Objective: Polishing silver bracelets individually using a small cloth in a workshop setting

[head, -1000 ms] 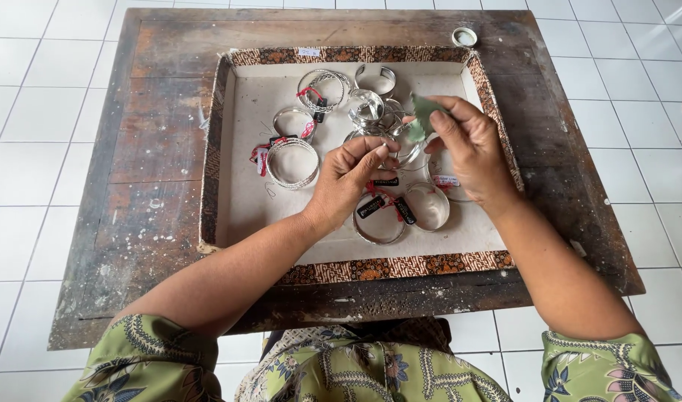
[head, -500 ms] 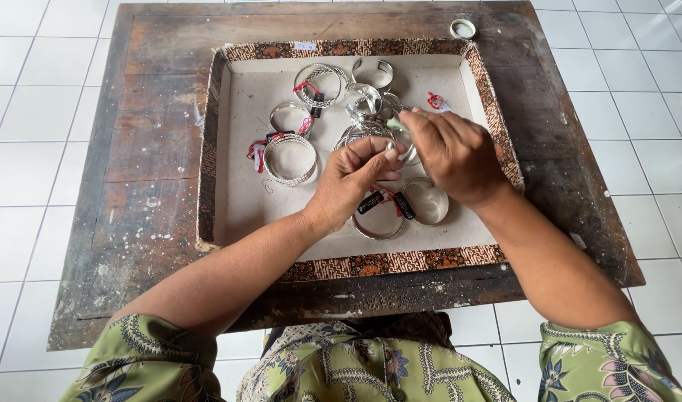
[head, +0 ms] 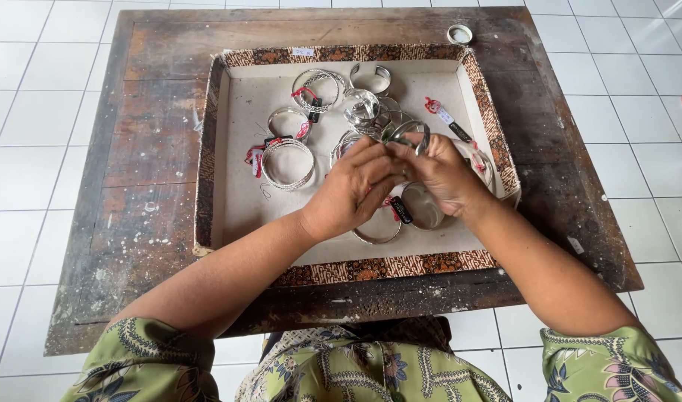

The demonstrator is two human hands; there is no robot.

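Two forearms in green patterned sleeves [head: 143,361] reach up from the bottom edge over a worn wooden table [head: 158,193]. On it sits a shallow tray [head: 229,201] with a pale floor and a brown patterned rim. The left hand [head: 352,192] and right hand [head: 441,177] meet at the tray's centre, touching each other. Together they pinch a silver bangle [head: 408,134] that stands up between their fingertips at 12 o'clock from the hands; which fingers do the gripping is hard to tell, since the hands overlap. Just below the hands, at 6 o'clock, a thin silver bangle [head: 378,232] lies flat, with a wide silver cuff [head: 423,205] beside it under the right wrist. At 9 o'clock from the hands lies a stacked bangle [head: 287,164] with a red tag. Further off, toward 12 o'clock, more bangles [head: 363,100] cluster near the tray's far wall. Beyond the tray, at 1 o'clock, a small round lid [head: 459,34] rests on the table.
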